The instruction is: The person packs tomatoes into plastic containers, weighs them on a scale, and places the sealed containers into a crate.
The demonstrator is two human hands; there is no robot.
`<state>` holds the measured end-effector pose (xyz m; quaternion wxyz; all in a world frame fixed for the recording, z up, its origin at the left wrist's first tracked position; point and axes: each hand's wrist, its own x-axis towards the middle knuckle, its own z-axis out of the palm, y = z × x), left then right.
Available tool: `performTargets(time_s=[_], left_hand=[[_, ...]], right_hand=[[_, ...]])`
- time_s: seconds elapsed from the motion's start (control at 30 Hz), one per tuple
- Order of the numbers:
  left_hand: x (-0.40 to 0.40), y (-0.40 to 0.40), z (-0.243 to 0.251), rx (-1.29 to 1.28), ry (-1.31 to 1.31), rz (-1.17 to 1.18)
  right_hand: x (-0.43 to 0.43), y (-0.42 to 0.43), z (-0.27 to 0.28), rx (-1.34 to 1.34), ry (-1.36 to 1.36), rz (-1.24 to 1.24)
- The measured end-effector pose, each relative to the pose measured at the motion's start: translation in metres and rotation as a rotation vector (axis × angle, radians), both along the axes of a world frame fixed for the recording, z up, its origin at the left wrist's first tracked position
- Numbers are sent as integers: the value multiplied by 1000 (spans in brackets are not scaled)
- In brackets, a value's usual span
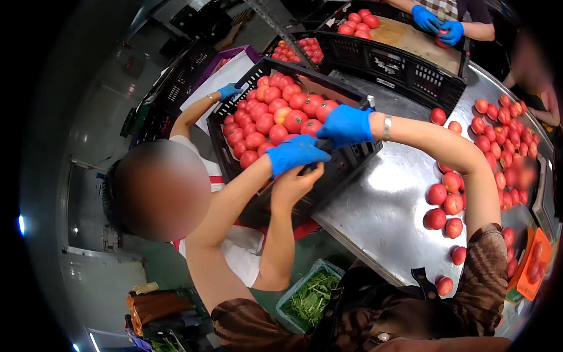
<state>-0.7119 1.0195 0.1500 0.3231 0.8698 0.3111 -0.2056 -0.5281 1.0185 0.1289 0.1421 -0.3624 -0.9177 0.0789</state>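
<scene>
A black plastic crate (347, 169), lined with brown sheet, holds many red tomatoes (265, 123). It sits tilted at the left edge of the metal table. My left hand (295, 155), in a blue glove, is closed over the crate's near rim. Just beside it, my right hand (345, 126), also gloved, grips the same rim at the corner. Crossing under my left arm, a co-worker's bare hand (294, 187) supports the crate from below. That person's other hand (228, 90), gloved in blue, touches the far side.
Loose tomatoes (506, 132) spread over the metal table (378, 220) at right, with an orange basket (535, 264) beyond. Another black crate (396, 72) stands behind, where a second person's gloved hands (440, 26) hold a tomato. A lined bin of leafy greens (312, 297) is below the table.
</scene>
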Motion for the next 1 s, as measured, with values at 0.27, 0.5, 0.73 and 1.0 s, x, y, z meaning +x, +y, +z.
performTargets(time_s=[0.27,0.5,0.73,1.0], left_hand=[[83,-74,-68,97,-153,-31],[116,-28,-108,-247,-210,79],[177,-26,-124,-305,-191,311],[173,-55,-143,365,-354,441]], right_hand=[[85,-91,-105,150,15,-252],[90,-210,-116,325,435,-709],[99,-313,-213,81,-3,-768],[119,-318,-233,260,58,-822]])
